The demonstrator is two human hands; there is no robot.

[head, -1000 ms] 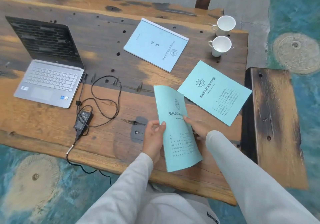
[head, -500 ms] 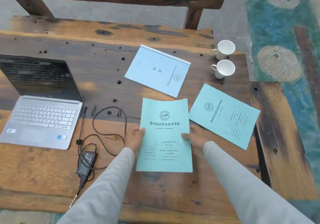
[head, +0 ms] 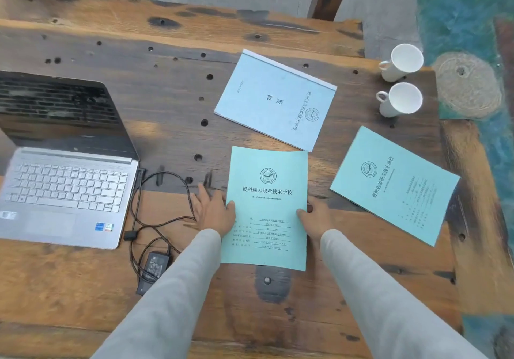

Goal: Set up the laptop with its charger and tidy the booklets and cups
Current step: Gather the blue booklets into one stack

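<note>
1. Three unstacked right of laptop point(head: 66, 192): blue booklet point(head: 275, 100), middle booklet point(head: 267, 211), right booklet point(head: 395, 186); cups point(head: 400, 99) beyond.
2. Charger point(head: 154, 265) beside laptop, seemingly plugged.
3. Left hand point(head: 214, 212) flat, thumb on middle booklet; right hand point(head: 317, 217) pinches it.

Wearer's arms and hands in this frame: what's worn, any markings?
Plain light grey long sleeves on both arms: the left sleeve and right sleeve reach the wrists, no visible markings. The left hand and right hand are bare: no gloves, rings or watch visible.
</note>
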